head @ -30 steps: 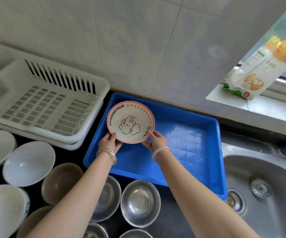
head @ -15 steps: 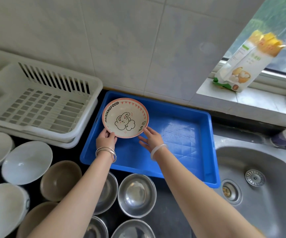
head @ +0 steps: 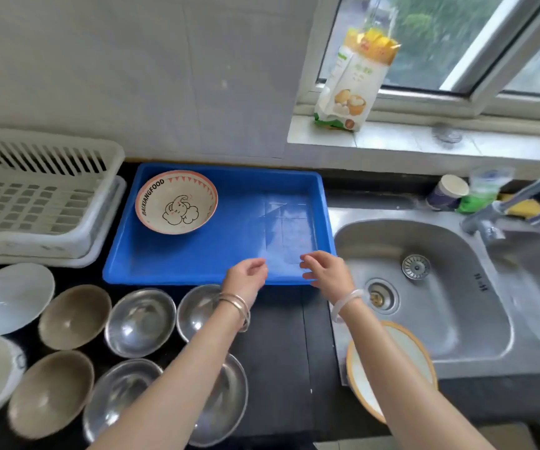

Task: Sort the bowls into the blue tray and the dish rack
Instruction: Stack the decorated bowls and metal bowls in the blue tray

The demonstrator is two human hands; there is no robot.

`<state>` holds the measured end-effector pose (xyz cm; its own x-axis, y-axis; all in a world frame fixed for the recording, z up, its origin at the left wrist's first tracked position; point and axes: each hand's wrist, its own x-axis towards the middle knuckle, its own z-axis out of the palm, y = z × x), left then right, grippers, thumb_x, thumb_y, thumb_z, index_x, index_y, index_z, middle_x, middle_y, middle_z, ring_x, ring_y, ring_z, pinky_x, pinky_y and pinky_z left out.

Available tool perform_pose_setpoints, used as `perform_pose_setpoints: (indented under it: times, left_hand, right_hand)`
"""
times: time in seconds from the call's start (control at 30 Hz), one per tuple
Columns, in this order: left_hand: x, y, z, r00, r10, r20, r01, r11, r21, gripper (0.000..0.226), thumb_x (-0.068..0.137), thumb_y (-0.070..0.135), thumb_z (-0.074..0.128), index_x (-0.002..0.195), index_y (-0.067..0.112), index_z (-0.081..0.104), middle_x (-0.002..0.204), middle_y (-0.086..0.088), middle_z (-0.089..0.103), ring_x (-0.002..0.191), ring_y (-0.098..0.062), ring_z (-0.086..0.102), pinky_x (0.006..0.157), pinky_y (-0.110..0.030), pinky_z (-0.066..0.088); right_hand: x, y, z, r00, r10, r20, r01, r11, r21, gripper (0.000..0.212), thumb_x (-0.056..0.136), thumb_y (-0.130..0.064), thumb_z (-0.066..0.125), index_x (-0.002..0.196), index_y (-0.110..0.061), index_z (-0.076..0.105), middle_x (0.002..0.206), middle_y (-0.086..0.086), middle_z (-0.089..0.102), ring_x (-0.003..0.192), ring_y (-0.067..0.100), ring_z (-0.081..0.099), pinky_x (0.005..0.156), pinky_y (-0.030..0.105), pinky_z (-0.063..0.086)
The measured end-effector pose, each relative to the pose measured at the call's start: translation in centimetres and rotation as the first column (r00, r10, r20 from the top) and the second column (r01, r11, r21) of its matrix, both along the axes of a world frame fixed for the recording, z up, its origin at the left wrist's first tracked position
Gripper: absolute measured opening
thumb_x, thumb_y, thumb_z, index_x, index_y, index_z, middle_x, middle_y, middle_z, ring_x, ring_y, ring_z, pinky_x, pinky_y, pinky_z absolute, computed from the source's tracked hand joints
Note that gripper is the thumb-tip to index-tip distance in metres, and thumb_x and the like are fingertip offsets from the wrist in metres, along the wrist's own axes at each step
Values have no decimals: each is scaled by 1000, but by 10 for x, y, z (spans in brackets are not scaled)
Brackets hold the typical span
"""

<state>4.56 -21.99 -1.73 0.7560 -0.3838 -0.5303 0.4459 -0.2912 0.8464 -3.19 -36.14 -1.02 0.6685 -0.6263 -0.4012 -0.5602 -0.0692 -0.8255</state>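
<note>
Pink-rimmed bowl in blue tray

Sits upright at ten o'clock inside blue tray (head: pixel 216 254): pink-rimmed bowl (head: pixel 176 202). Hover over tray's near edge, fingers loosely curled, grasping nothing: left hand (head: pixel 245 277), right hand (head: pixel 327 271). Dish rack (head: pixel 35 196) at nine o'clock.

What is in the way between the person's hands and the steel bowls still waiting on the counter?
Nothing visible. Both hands are empty: the left hand hovers at the blue tray's front rim, with the nearest steel bowl just below its wrist, and the right hand is beside it. The elephant bowl lies in the tray.
</note>
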Motion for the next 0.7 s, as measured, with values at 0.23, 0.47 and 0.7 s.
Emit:
perform_pose_setpoints:
  times: [0.23,0.47,0.7]
  left_hand:
    - [-95,-48,-8,849,-521,91,498,846,192,35,87,17,58,122,14,59,123,-4,64,110,-20,60,99,-39,48]
    - [-141,-59,-29,792,-601,-109,607,756,245,39,87,16,58,126,20,55,112,-1,63,98,-23,63,82,-36,56]
    - [-151,-61,-32,848,-442,-293,482,872,80,38,91,12,54,128,21,50,91,1,62,79,-19,65,63,-33,58]
  right_hand:
    - [-130,-35,-1,963,-127,-236,53,954,-296,22,89,-12,53,103,-19,68,105,1,71,88,15,62,75,22,41]
    - [-209,-45,-15,896,-305,-324,159,900,-405,33,86,-3,54,116,-15,64,121,6,64,109,27,59,90,31,44]
    - [-226,-46,-28,856,-360,-370,221,904,-367,20,90,-21,57,105,-16,69,101,8,72,86,27,60,70,24,38]
